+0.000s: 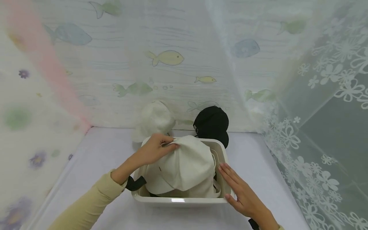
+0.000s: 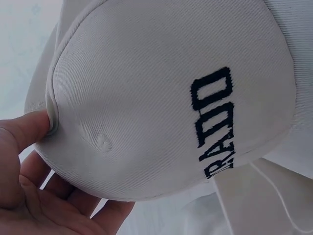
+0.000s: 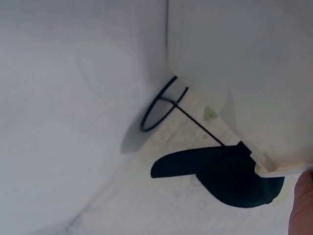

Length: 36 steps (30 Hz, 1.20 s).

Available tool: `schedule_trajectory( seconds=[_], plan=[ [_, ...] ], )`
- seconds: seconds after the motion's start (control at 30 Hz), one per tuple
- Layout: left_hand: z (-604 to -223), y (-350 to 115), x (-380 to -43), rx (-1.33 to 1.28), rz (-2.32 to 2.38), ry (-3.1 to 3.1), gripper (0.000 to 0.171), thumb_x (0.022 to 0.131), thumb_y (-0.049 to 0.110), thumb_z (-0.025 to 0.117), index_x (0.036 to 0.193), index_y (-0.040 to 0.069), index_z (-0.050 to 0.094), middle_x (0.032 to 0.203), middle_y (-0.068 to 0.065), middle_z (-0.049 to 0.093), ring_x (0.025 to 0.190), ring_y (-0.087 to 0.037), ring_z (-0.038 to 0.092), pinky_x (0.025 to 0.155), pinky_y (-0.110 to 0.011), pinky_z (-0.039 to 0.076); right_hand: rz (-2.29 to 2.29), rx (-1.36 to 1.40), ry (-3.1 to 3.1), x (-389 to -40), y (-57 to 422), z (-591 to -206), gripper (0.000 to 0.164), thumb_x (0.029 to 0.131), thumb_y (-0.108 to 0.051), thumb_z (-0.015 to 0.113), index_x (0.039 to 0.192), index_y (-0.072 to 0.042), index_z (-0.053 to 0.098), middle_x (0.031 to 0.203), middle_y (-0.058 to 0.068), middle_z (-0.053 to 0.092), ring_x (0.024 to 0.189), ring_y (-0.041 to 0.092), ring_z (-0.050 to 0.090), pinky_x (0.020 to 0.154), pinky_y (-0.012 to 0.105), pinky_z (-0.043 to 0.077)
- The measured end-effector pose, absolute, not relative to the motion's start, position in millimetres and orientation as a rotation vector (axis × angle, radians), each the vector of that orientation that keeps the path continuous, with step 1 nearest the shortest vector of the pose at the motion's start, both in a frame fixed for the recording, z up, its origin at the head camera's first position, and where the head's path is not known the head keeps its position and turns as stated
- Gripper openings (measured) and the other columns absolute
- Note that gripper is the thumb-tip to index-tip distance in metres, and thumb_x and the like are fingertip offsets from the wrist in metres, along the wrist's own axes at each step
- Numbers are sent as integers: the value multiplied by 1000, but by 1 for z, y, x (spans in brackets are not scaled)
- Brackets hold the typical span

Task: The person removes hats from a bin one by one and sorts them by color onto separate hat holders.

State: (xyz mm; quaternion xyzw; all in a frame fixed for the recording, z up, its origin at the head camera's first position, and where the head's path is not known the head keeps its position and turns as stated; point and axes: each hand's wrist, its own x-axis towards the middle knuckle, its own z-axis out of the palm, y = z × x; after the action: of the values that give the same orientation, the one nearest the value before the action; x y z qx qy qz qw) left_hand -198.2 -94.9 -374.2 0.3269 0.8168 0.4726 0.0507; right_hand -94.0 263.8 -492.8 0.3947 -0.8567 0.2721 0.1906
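Note:
A cream baseball cap (image 1: 191, 159) sits in the top of a white plastic bin (image 1: 184, 200), over more pale fabric. At the cap's back left edge, my left hand (image 1: 155, 148) pinches the fabric between thumb and fingers. In the left wrist view the thumb lies on the edge of the cap (image 2: 146, 98), with fingers underneath; its panel carries dark stitched letters. My right hand (image 1: 241, 191) rests with straight fingers on the bin's right rim. Only a bit of that hand (image 3: 301, 210) shows in the right wrist view, at the bin's edge.
Behind the bin, a white cap (image 1: 158, 118) stands at left and a black cap (image 1: 211, 123) at right. The black one sits on a wire stand (image 3: 159, 110) with a looped base. Fish-patterned curtain (image 1: 184, 38) backs the white-covered table (image 1: 109, 143).

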Motion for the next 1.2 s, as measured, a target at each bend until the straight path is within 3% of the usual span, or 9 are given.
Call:
schedule_trajectory(
  seconds=[0.07,0.23,0.43,0.57,0.83,1.03,1.2],
  plan=[
    [-370,-97,-200,986,1463,2477,41,101,20,66,65,15,46,65,7,33,63,-9,36,59,-23,34,769,1109,-2409,-94,264,-493,71,109,-48,38,151,9,39,159,25,37,153,35,27,127,26,14],
    [-352,-106,-202,929,1533,2481,19,101,17,66,84,11,72,76,4,59,73,-13,50,64,-23,43,770,1116,-2392,-94,264,-494,70,109,-47,38,151,10,39,158,25,38,153,34,27,127,27,14],
    [-322,-121,-208,956,1585,2472,19,103,14,61,91,3,73,80,-4,63,73,-13,54,64,-24,43,781,1133,-2373,-96,263,-494,70,110,-46,37,150,11,40,160,24,37,152,36,27,127,28,15],
    [-298,-129,-213,973,1589,2497,19,104,13,60,101,2,75,92,-9,71,77,-13,61,68,-25,51,766,1126,-2380,-96,263,-495,71,110,-48,35,151,10,40,160,22,37,152,35,27,127,27,14],
    [-251,-142,-229,971,1472,2668,24,104,20,60,93,3,72,76,-4,60,71,-14,51,62,-25,43,661,1137,-2362,-97,264,-494,74,109,-52,29,149,10,43,161,18,38,151,35,32,127,28,16],
    [-238,-157,-255,1053,1412,2698,23,104,20,61,96,2,73,79,-6,66,69,-15,56,58,-25,48,600,1158,-2360,-98,265,-492,78,109,-56,25,148,9,44,160,18,39,151,33,32,127,29,16],
    [-237,-171,-274,1047,1293,2762,22,104,21,60,103,5,75,90,-6,69,74,-15,58,63,-22,49,543,1157,-2399,-98,267,-490,81,108,-59,23,149,7,45,162,15,38,151,31,32,128,28,14]
  ],
)
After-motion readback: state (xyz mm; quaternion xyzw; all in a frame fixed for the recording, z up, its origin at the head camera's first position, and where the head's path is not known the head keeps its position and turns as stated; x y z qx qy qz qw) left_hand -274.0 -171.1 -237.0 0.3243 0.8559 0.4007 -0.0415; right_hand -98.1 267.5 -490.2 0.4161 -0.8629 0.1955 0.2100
